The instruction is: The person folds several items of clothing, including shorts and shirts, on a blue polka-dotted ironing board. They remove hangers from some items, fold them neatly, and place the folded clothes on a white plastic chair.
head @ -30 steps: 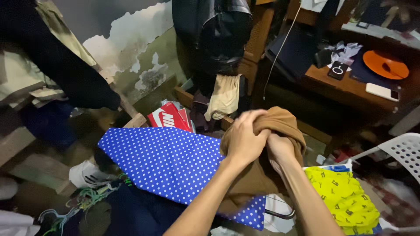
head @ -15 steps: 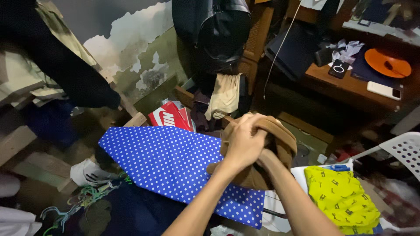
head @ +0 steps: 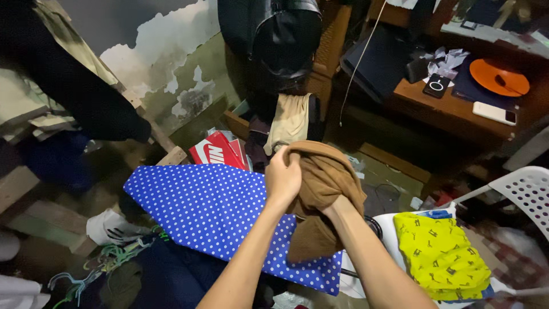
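A brown garment (head: 320, 189) is bunched up over the far end of an ironing board (head: 200, 206) covered in blue cloth with white dots. My left hand (head: 282, 178) grips the garment's left edge near its top. My right hand is buried inside the garment and only the wrist (head: 337, 207) shows, so the hand itself is hidden. The lower part of the garment hangs down onto the board.
A folded yellow patterned garment (head: 440, 254) lies on a white surface at right, beside a white perforated plastic chair (head: 529, 197). A red box (head: 217, 153) stands behind the board. A wooden desk (head: 457, 111) holds an orange plate and phones. Hangers and clothes lie at lower left.
Both hands were clasped together on top of the bunched garment. Now the left hand has shifted to its left edge, the right hand has gone inside, and the cloth hangs looser.
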